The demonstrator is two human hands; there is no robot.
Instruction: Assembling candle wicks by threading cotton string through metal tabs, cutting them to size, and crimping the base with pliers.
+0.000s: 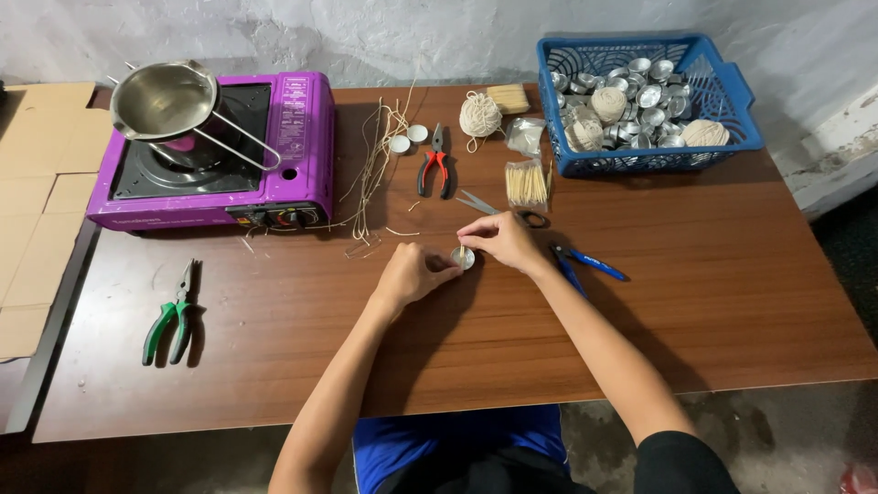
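Observation:
A small round metal cup [463,258] sits on the brown wooden table [640,329] between my hands. My left hand [412,272] is curled against the cup's left side and steadies it. My right hand [501,241] pinches a thin pale wick upright over the cup from the right. Scissors [498,209] lie just behind my right hand. Blue-handled pliers [578,263] rest beside my right wrist.
A purple portable stove [293,137] carries a steel pot [165,96] at the back left. Green pliers [174,316] lie front left, red pliers [434,165] and loose wicks [375,165] at centre back. A blue basket [722,91] of metal cups and twine balls stands back right.

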